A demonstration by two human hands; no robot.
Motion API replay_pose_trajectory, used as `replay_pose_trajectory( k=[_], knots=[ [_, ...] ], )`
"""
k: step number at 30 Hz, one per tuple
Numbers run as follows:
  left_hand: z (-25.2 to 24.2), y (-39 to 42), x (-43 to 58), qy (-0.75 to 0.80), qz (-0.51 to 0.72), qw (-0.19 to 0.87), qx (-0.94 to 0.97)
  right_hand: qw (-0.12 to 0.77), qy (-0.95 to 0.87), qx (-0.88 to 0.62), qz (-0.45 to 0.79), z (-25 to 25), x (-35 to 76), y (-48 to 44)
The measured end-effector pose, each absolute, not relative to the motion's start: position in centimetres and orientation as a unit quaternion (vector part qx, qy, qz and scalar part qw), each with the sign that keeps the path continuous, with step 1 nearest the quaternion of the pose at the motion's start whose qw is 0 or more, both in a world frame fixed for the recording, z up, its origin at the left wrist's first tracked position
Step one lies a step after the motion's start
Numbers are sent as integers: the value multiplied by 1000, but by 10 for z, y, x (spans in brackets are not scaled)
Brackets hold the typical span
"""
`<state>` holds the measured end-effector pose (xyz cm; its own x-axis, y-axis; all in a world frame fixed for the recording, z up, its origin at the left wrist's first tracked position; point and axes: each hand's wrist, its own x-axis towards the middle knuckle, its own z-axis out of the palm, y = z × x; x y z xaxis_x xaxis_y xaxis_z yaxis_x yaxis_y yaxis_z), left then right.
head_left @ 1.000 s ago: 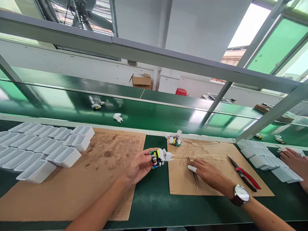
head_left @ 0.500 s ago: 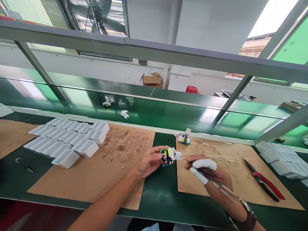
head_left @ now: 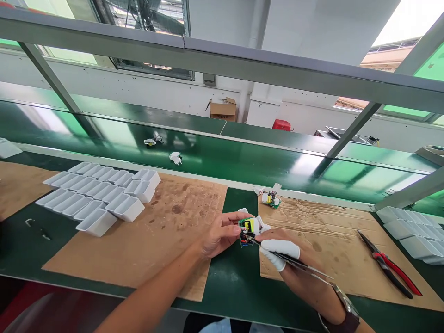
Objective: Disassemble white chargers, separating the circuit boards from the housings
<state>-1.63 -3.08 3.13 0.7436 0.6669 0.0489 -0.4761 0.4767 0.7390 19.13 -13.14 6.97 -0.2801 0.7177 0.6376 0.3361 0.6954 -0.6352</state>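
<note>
Above the dark table (head_left: pixel 236 289), between the left cardboard (head_left: pixel 180 236) and the right cardboard (head_left: pixel 333 231), your left hand (head_left: pixel 220 233) holds a board (head_left: pixel 247 226). Your left grip is closed on its left edge, thumb in front. White casing (head_left: pixel 257 225) shows at the board's right side. Your right hand (head_left: pixel 286 254) is just beside it, its grip closed on tweezers (head_left: pixel 294 262). Their tips are at the lower part of the board; whether they pinch anything cannot be told. White covers (head_left: pixel 281 248) sheathe two of your right fingers, and a watch (head_left: pixel 347 307) is on that wrist.

Near the far edge of the right cardboard rests a second board (head_left: pixel 271 199), with white pieces beside it. Red-and-black pliers (head_left: pixel 388 266) lie on the same cardboard, well to the right of your hands, jaws pointing away from you. White bins (head_left: pixel 100 222) stand in rows on your left, partly on the left cardboard; more bins (head_left: pixel 414 233) stand at far right. Beyond the table, a white plug (head_left: pixel 175 158) lies on the green strip (head_left: pixel 222 157).
</note>
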Motion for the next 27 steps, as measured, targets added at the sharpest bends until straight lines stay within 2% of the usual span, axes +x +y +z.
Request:
replay_pose_trajectory(
  k=[17, 27],
  knots=[
    [21, -28, -14, 134, 341, 838, 405, 471, -788, -342, 199, 82, 197, -126],
    [18, -27, -11, 198, 350, 809, 428, 438, -817, -334, 173, 70, 205, -126]
  ],
)
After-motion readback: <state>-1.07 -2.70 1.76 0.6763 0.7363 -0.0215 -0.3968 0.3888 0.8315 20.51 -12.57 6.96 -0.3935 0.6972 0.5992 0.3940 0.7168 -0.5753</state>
